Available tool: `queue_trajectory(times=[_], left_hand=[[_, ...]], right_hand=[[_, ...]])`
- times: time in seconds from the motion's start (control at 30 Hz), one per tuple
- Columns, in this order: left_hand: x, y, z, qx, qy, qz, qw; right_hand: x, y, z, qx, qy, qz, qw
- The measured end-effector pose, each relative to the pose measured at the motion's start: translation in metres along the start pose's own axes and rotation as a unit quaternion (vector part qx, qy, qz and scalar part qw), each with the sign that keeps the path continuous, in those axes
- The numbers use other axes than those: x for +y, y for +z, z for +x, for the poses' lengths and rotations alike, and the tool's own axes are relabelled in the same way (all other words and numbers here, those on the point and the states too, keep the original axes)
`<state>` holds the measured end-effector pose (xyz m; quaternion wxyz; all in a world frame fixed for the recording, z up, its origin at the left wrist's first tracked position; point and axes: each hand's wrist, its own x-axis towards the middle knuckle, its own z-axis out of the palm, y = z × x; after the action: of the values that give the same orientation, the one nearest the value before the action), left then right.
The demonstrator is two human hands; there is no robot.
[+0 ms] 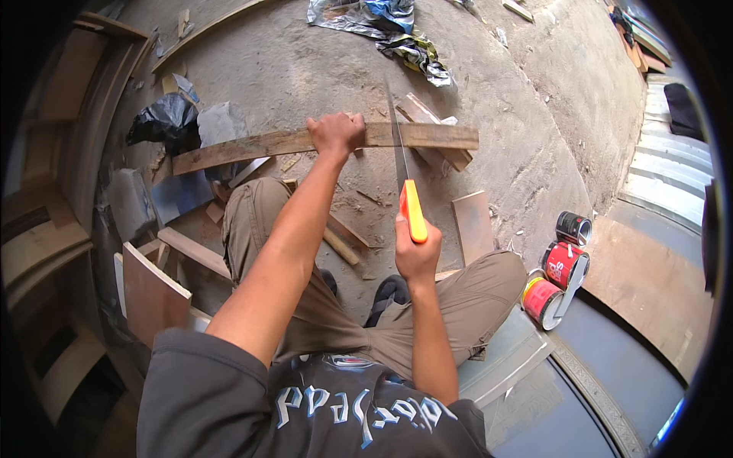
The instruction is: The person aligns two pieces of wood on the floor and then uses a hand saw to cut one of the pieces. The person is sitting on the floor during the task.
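Note:
A long wooden plank (252, 146) lies crosswise in front of me, its right part resting over short wood pieces (433, 126). My left hand (337, 133) is closed over the plank near its middle, fingers wrapped round the far edge. In my right hand (418, 248) is a handsaw (413, 212) with an orange and yellow handle. Its thin blade points away from me and crosses the plank to the right of my left hand. Whether the teeth have cut into the wood, I cannot tell. The plank's left end is near a pale block (221, 124).
Black plastic (164, 120) and silvery crumpled wrapping (416, 53) lie on the dusty ground. Wooden frames (53, 206) stand at the left. Several board offcuts (156, 286) lie around my legs. Cans (563, 263) stand at the right beside a flat wooden panel (649, 286).

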<state>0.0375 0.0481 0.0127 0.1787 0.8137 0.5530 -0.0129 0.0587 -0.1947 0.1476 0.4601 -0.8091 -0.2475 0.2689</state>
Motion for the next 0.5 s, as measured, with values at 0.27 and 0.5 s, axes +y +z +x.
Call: queue_trajectory(times=[0.27,0.5], left_hand=[[-0.011,0.004,-0.005,-0.001,-0.001,-0.005,1.0],[-0.009,-0.001,-0.006,-0.014,-0.007,0.009,1.0]], right_hand=[[0.023,-0.015,-0.06,0.015,-0.04,-0.001,0.999],[0.02,-0.012,-0.047,-0.019,-0.017,-0.011,1.0]])
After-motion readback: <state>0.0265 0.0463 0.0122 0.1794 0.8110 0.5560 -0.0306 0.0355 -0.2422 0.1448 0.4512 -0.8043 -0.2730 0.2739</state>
